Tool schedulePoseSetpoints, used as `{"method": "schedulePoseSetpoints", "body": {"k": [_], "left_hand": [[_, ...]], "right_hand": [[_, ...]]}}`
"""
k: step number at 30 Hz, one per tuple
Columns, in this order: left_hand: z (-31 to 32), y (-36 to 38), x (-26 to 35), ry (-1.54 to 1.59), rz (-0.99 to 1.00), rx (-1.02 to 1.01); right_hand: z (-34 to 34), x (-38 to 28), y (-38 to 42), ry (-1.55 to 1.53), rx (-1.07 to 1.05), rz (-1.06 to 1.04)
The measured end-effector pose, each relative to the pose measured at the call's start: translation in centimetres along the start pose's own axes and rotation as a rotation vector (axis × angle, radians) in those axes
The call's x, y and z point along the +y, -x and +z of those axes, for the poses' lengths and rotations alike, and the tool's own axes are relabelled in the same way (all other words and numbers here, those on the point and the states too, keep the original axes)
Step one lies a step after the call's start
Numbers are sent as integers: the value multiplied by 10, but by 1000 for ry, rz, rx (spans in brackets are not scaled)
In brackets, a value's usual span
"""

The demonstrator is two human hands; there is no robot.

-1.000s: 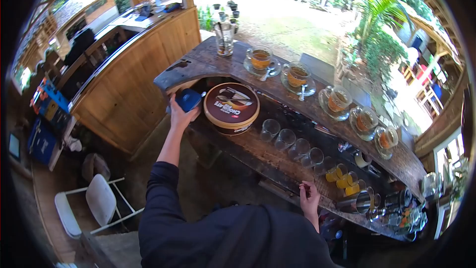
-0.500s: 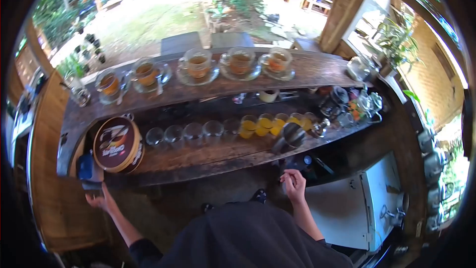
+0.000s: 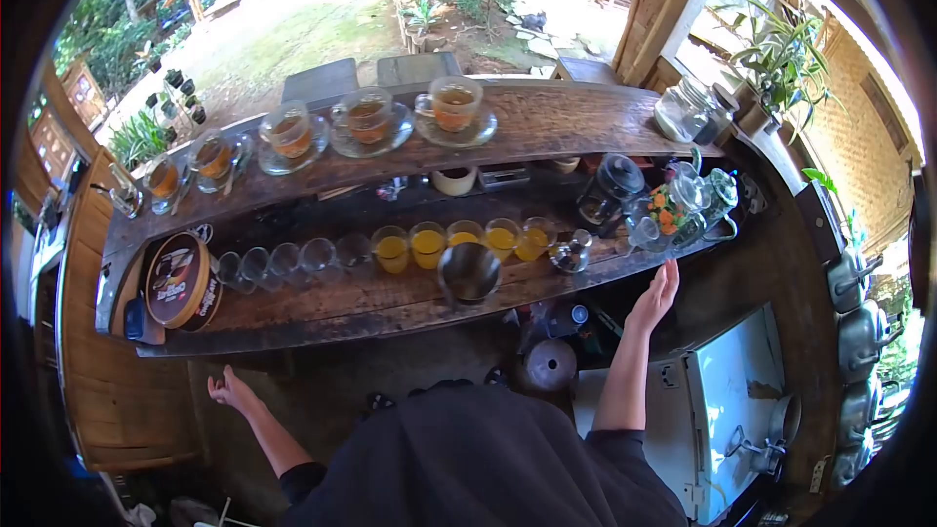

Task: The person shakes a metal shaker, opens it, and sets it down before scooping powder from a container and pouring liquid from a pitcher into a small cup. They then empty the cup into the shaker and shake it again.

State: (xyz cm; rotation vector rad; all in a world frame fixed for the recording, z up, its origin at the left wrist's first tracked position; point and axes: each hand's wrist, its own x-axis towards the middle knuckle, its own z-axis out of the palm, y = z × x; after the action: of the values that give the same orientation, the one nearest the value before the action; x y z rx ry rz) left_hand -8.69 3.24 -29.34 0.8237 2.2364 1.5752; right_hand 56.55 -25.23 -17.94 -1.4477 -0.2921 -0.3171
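Observation:
My right hand [image 3: 657,296] reaches up with fingers apart toward the right end of the lower wooden counter [image 3: 371,307], just below a cluster of glass jars and teapots [image 3: 673,210]. It holds nothing. My left hand [image 3: 230,392] hangs low below the counter's left part, open and empty. A round brown chocolate tin [image 3: 182,280] stands at the counter's left end with a small blue box [image 3: 134,317] beside it. A steel jug [image 3: 469,273] sits in front of a row of glasses with yellow drink [image 3: 429,243].
Several empty glasses [image 3: 283,262] line the counter left of the yellow ones. Cups of tea on glass saucers [image 3: 366,122] stand along the upper bar top. A white appliance [image 3: 737,400] is at lower right, with metal kettles [image 3: 859,332] on the right wall.
My view has swung right along the counter. My left hand has dropped away from the blue box. My right hand has risen from the counter's front edge toward the jars on the right.

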Motion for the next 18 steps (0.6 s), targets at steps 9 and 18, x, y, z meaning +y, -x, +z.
{"method": "schedulePoseSetpoints", "body": {"k": [9, 18], "left_hand": [[42, 145, 61, 343, 53, -6], [26, 218, 39, 381, 32, -29]], "right_hand": [[6, 50, -119, -1, -72, 73], [17, 74, -168, -241, -91, 300]]}}
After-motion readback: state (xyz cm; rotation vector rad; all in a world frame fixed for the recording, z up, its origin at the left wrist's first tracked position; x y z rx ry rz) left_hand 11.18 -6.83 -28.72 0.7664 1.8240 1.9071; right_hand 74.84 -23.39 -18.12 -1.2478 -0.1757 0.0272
